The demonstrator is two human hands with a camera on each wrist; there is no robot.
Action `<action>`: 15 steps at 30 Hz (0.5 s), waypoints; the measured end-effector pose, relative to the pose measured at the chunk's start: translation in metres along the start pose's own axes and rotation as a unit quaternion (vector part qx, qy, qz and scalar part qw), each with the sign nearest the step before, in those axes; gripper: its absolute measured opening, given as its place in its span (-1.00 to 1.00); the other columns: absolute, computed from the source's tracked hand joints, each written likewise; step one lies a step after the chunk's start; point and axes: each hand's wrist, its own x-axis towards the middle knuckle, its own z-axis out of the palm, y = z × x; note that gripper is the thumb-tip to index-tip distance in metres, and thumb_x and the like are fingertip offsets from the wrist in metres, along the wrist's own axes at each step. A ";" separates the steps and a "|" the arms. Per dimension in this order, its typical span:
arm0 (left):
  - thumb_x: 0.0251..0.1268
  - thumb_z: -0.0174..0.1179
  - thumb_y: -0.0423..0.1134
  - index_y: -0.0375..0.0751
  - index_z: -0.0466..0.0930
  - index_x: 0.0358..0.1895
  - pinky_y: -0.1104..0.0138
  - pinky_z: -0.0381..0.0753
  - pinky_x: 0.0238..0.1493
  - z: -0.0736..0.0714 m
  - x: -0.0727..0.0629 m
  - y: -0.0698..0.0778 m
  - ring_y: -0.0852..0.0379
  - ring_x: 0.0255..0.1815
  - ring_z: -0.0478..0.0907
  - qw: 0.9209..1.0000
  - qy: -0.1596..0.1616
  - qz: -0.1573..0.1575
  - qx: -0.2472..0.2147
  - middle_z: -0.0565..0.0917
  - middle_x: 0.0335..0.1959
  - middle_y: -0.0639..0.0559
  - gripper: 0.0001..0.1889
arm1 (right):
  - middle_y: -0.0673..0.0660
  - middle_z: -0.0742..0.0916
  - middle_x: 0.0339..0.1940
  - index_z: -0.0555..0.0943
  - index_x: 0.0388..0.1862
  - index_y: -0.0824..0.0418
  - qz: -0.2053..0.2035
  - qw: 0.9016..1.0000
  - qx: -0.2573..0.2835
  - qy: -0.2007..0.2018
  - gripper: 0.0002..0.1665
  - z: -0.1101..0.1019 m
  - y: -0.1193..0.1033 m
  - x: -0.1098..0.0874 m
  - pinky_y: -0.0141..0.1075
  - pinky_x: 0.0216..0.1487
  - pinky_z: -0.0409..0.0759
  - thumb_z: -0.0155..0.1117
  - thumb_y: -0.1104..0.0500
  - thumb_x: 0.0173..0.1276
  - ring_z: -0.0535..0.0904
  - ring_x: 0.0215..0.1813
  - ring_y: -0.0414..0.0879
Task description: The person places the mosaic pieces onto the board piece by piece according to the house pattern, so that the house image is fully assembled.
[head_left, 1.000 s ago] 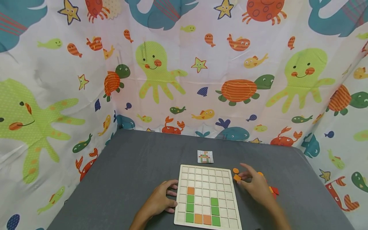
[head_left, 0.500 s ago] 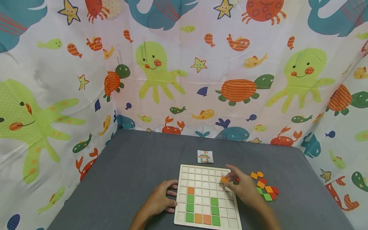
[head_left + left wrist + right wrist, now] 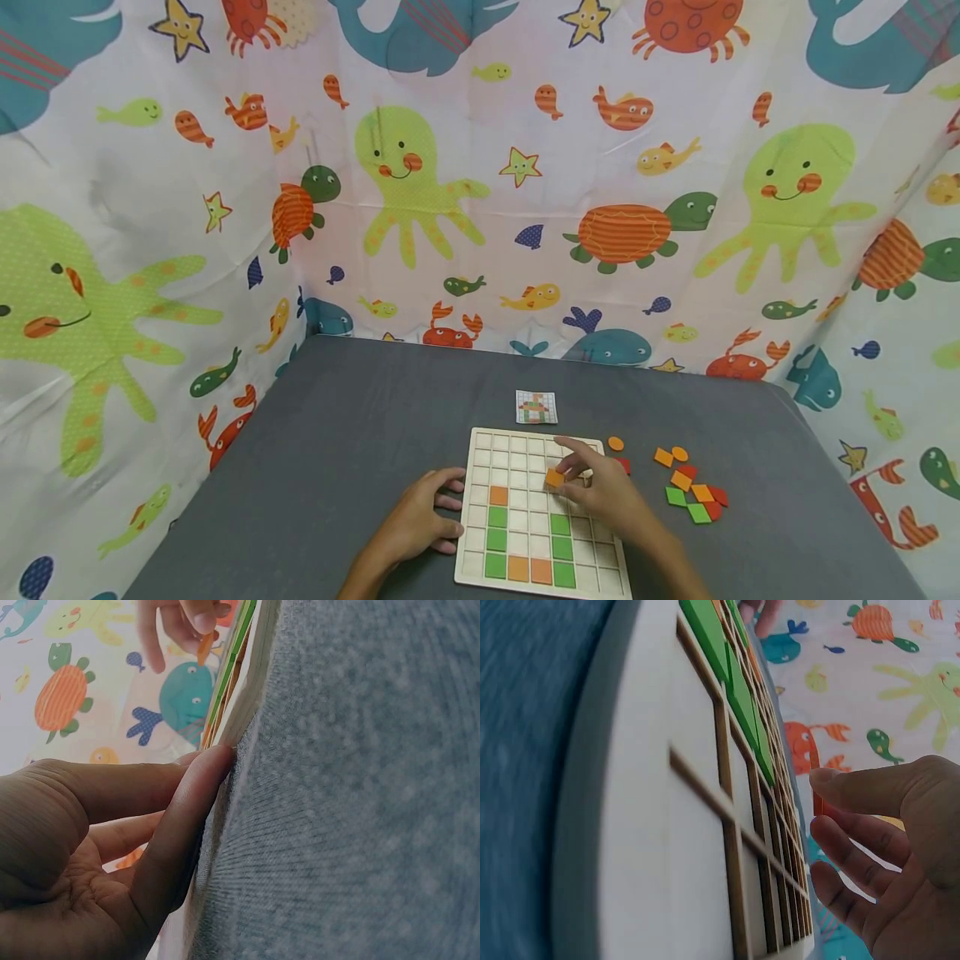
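And here's what looks like a placing step: the right hand (image 3: 603, 492) hangs over the pale board (image 3: 498, 460), an orange square (image 3: 554, 478) pinched between thumb and fingertips. Green squares (image 3: 562, 548) stand in two columns, and only the left one wears an orange cap (image 3: 498, 496), so the bare cell atop the right column looks the likely spot. The next move seems to call for a slight shift, then lowering the piece flat inside the cell's ridges; a tilt could leave it perched on one. Both wrist views show it clear of the board, roughly parallel. So it's right at the right hand's fingertips, well apart from the left hand (image 3: 420, 517), whose thumb and fingers are spread along the board's left edge, steadying it, I'd judge. Beyond the board, toward the far edge of the bench (image 3: 360, 417), lies a pattern card (image 3: 536, 407), too small to read cell by cell; loose pieces (image 3: 682, 481) lie over toward the right edge.
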 end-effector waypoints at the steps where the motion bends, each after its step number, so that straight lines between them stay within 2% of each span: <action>1: -0.03 0.42 -0.72 -0.34 0.42 0.50 0.10 0.85 -0.47 0.000 0.000 0.000 -0.11 0.09 0.62 1.000 0.000 0.001 -0.001 0.54 0.25 -0.24 -0.11 | 0.02 0.76 -0.11 0.51 0.51 0.17 -0.005 1.000 0.003 -0.007 -0.21 0.001 -0.001 0.001 -0.36 -0.20 0.71 0.53 0.36 0.30 0.71 -0.06 -0.02; 7: -0.03 0.42 -0.73 -0.35 0.41 0.51 0.08 0.85 -0.46 0.000 0.000 -0.002 -0.13 0.10 0.62 1.000 -0.002 0.006 -0.003 0.53 0.26 -0.25 -0.11 | 0.07 0.76 -0.09 0.48 0.53 0.23 -0.027 0.999 0.018 -0.035 -0.17 0.012 -0.010 0.003 -0.38 -0.30 0.66 0.55 0.36 0.28 0.71 -0.08 -0.02; 15: -0.03 0.42 -0.72 -0.35 0.41 0.51 0.08 0.85 -0.47 0.000 0.000 -0.001 -0.12 0.09 0.62 1.000 -0.001 0.004 -0.002 0.53 0.25 -0.25 -0.11 | 0.03 0.76 -0.08 0.48 0.53 0.21 -0.027 0.997 0.015 -0.068 -0.15 0.025 -0.020 0.006 -0.38 -0.16 0.70 0.59 0.34 0.27 0.70 -0.08 -0.07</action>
